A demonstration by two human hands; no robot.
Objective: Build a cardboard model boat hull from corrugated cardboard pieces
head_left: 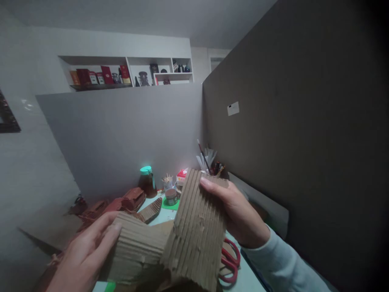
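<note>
My left hand (pixel 91 247) pinches the left edge of a corrugated cardboard piece (pixel 136 247), thumb on its ribbed face. My right hand (pixel 237 211) grips the upper right of a taller corrugated cardboard piece (pixel 197 231), its thumb lying over the top edge. The two pieces meet or overlap near the middle; whether they are joined I cannot tell. Red-handled scissors (pixel 232 263) lie on the table just right of the taller piece, their blades hidden.
Reddish-brown models (pixel 121 202) stand at the left, beside a ribbed boat-shaped piece (pixel 151 211). Behind are a jar with a green lid (pixel 147 182), a small tub (pixel 171 196), a cup of sticks (pixel 167 182) and brushes (pixel 205 158). Grey partitions (pixel 127 138) enclose the table.
</note>
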